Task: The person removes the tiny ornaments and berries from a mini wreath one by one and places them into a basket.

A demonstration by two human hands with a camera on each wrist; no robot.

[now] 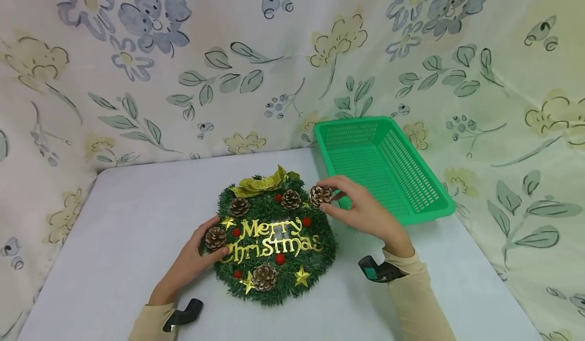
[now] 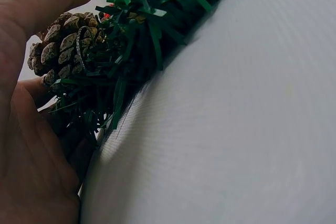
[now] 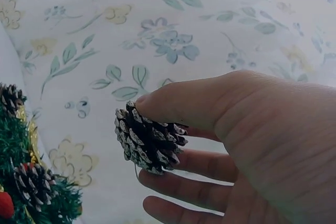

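Observation:
A green tinsel Christmas wreath (image 1: 315,272) lies on the table, with gold "Merry Christmas" lettering (image 1: 274,240), gold stars, red balls, several pine cones and a gold bow (image 1: 262,182) at its top. My left hand (image 1: 194,253) grips its left edge, thumb over the top and fingers curled about the rim by a pine cone (image 2: 63,45). Between thumb and fingers my right hand (image 1: 363,211) pinches a loose white-tipped pine cone (image 3: 149,140) at the wreath's upper right. A thin wire hangs below that cone in the right wrist view.
A green plastic basket (image 1: 409,150) with slotted walls stands at the right back of the white-covered table (image 1: 132,219), close behind the right hand. Flower-patterned cloth (image 1: 219,102) hangs behind the table and at its sides. Black devices (image 1: 381,270) are worn on both wrists.

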